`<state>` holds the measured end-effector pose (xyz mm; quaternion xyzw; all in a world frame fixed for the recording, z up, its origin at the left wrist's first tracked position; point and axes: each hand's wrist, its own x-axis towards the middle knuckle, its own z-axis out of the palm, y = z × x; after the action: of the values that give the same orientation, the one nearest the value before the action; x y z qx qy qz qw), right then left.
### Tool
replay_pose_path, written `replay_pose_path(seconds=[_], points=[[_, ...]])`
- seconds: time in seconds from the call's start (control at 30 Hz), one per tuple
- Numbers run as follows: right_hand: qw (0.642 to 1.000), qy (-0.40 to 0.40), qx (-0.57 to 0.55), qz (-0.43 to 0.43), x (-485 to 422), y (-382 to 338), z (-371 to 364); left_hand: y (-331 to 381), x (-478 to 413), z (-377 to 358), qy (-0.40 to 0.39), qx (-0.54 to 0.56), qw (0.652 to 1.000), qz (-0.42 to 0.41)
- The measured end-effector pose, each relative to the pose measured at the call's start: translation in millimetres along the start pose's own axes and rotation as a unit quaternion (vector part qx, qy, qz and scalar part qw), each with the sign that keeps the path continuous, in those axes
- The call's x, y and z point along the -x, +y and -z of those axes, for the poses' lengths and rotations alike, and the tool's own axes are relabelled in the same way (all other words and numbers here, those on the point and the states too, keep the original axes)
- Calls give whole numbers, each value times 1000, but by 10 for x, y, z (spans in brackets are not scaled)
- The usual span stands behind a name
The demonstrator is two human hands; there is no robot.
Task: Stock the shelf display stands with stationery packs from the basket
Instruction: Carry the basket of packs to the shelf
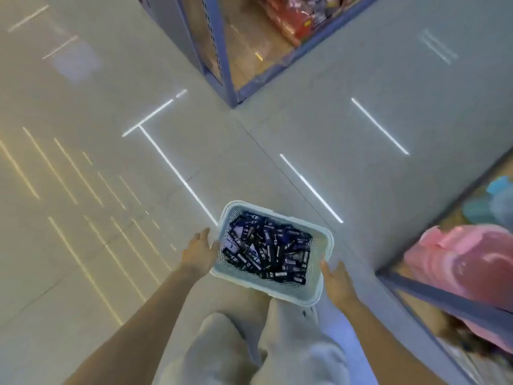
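while the basket (313, 287) of dark stationery packs (266, 251) is sitting between the hands, the left hand (200, 250) and right hand (337, 279) are resting open against its sides, gripping nothing; probably a firm hold and a lift toward the shelf stand (223, 65) ahead of the hands are coming next.

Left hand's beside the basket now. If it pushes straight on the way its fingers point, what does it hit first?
Likely just the floor: the left hand points forward along the outside of the basket, not into it. Its thumb side may brush the rim; depth is unclear.
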<state>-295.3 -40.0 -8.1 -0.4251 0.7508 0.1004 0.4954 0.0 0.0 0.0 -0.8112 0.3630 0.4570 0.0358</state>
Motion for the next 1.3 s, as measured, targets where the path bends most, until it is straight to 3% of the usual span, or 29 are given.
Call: replay_pose_path(seconds=[0.2, 0.33, 0.7, 1.0, 1.3], points=[[995, -2, -91, -35, -275, 114, -224, 92, -277, -327, -17, 145, 988, 49], [989, -48, -126, -54, -263, 33, -140, 94, -358, -227, -40, 207, 972, 99], [993, 56, -100, 24, 644, -312, 444, 93, 526, 181, 15, 228, 966, 124], [975, 193, -68, 87, 2001, -847, 1582, 807, 1847, 1248, 86, 207, 974, 24], [946, 268, -127, 135, 3235, -1526, 3024, 1954, 3085, 2470, 182, 197, 958, -104]])
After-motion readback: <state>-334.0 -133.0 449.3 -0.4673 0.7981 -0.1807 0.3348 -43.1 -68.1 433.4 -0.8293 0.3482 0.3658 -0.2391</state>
